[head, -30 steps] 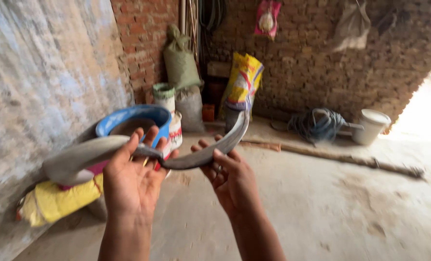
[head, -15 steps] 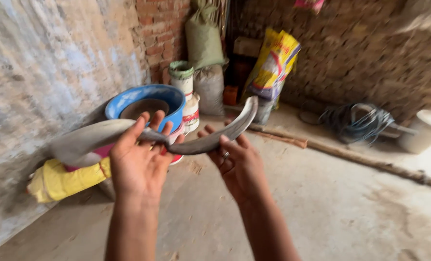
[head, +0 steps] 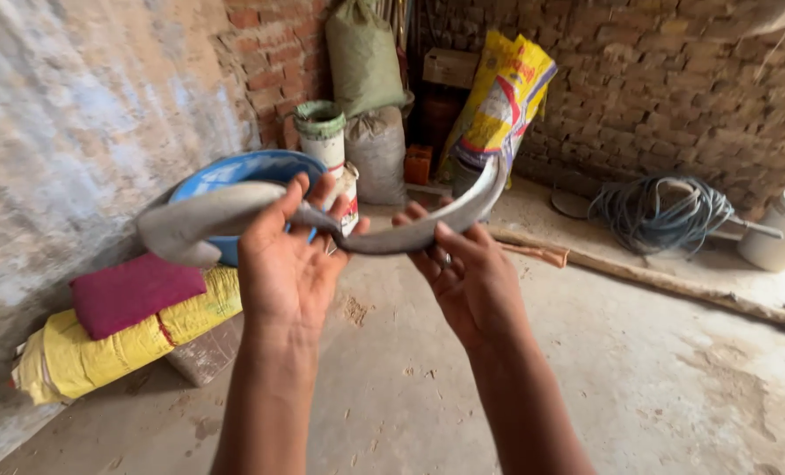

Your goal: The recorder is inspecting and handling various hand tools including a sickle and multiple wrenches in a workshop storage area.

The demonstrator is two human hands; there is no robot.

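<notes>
I hold a sickle in front of me with both hands, palms facing me. My left hand (head: 288, 264) grips the pale grey wooden handle (head: 200, 225), which sticks out to the left. The curved dark metal blade (head: 445, 220) sweeps right and up. My right hand (head: 471, 280) supports the blade from below, fingers and thumb against its edge. A ring shows on one right finger.
A blue basin (head: 247, 171) leans on the plastered left wall, above a yellow sack (head: 102, 347) and maroon cushion (head: 133, 290). Paint tins (head: 324, 132), sacks (head: 364, 57) and a yellow bag (head: 502, 97) stand by the brick wall. A coiled hose (head: 665, 211), long pole (head: 674, 283) and white bucket (head: 784, 230) lie right.
The view has tilted and drifted slightly, so the background sits lower and closer. Both hands still hold the sickle the same way, raised a little nearer the camera.
</notes>
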